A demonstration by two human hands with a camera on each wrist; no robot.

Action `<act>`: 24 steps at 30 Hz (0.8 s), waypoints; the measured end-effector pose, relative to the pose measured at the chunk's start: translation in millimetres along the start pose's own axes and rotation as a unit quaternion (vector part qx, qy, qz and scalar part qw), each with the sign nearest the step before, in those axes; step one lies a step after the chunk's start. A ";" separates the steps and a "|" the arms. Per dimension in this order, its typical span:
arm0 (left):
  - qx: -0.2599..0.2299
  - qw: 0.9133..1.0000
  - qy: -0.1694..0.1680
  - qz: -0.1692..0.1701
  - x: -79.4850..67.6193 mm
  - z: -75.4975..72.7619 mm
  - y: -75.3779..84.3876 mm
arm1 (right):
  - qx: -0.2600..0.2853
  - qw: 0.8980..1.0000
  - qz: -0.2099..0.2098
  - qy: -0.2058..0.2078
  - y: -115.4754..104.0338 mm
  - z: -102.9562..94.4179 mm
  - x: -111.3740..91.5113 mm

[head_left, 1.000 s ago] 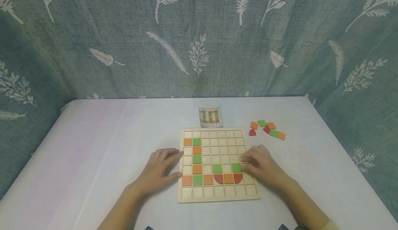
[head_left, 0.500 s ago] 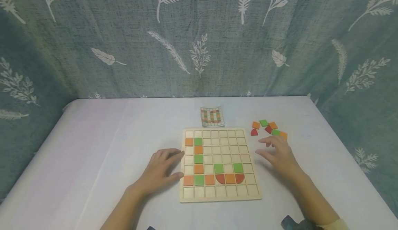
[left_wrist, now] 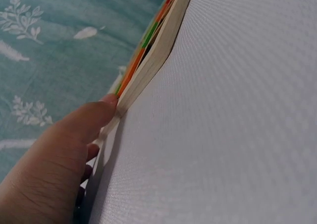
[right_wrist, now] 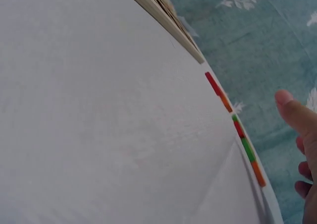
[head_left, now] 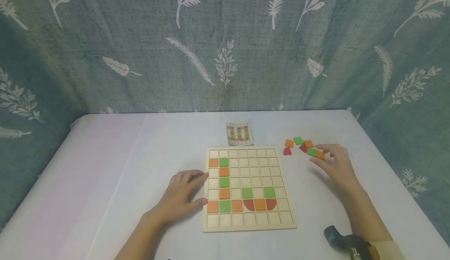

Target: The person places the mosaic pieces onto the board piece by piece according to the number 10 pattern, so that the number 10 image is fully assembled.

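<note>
My left hand [head_left: 186, 191] rests at the left edge of the wooden grid board [head_left: 249, 220], thumb and fingertips touching its rim. In the left wrist view the thumb [left_wrist: 94, 120] lies against the board's edge [left_wrist: 143, 75]. Green and orange square tiles and two red quarter-circle tiles sit in the board's cells. My right hand [head_left: 339, 164] is over the loose tiles at the right, thumb and fingers apart about an orange tile [head_left: 320, 155]. Beside that tile lies a green tile [head_left: 312, 152]. In the right wrist view the thumb [right_wrist: 292, 110] stands apart from the tiles.
A small pattern card [head_left: 240, 134] lies behind the board. More loose tiles lie right of the board's far corner, among them a red quarter-circle tile [head_left: 287, 151] and an orange tile [head_left: 289, 143]. A leaf-patterned curtain [head_left: 225, 57] hangs behind the white table [head_left: 140, 154].
My right hand has moved from the board's right side, out and away to the loose tiles. The left hand stays at the board's edge. The tiles have not visibly moved.
</note>
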State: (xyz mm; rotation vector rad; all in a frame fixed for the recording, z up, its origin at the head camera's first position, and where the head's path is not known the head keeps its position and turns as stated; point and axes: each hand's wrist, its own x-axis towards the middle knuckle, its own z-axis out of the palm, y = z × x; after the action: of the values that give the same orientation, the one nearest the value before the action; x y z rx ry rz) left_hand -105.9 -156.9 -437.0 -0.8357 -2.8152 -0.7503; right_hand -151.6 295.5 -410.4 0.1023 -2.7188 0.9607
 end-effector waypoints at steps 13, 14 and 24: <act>-0.001 1.000 0.012 0.013 0.4 2.0 -1.9 | -0.065 0.991 0.108 -0.042 20.3 -0.1 -1.1; -0.002 1.000 0.013 0.014 0.6 2.3 -2.0 | -0.070 0.991 0.108 -0.042 20.3 0.3 -1.0; -0.010 1.000 0.014 0.010 1.3 3.2 -2.3 | -0.106 0.990 0.080 -0.037 17.9 9.1 -9.7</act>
State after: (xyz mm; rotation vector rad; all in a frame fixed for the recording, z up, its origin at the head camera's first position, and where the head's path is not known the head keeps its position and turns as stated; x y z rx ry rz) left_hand -108.1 -156.4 -440.5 -0.8475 -2.7754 -0.7829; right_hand -146.9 303.6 -430.6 -0.1231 -2.9144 0.7125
